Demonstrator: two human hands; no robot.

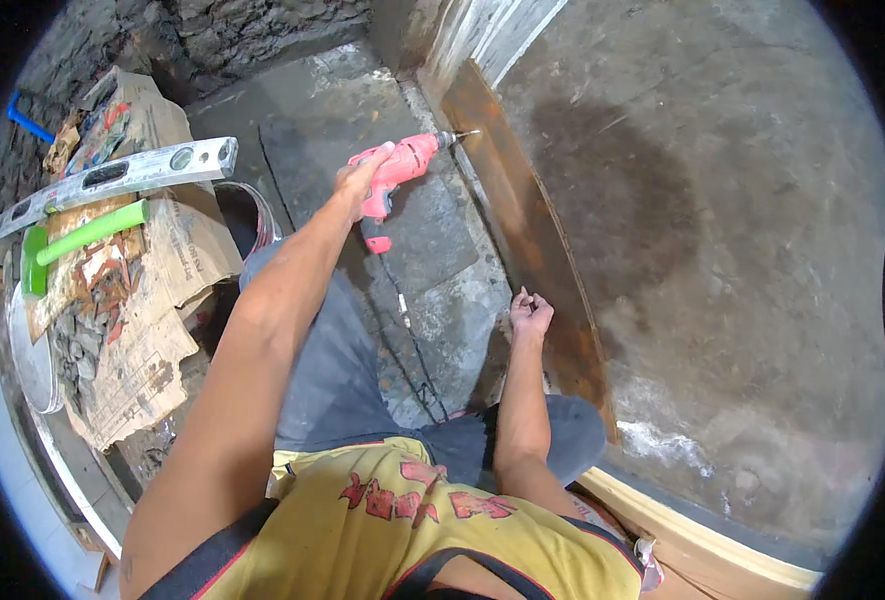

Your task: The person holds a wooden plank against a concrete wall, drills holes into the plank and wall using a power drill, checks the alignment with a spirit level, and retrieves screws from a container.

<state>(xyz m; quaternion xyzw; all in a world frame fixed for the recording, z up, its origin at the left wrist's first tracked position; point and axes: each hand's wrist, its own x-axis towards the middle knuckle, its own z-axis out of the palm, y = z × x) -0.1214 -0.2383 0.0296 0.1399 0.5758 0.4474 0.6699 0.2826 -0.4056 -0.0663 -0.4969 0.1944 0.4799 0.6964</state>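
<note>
Your left hand (pixel 362 176) holds the pink drill (pixel 411 158), likely nose-heavy; handle (pixel 376 204) suits best. Right hand (pixel 530 314) half-curled, contents unclear.

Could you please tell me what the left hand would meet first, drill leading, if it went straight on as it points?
The brown wooden board: the left hand aims the pink power drill at its face, though whether the bit already touches is unclear.
</note>
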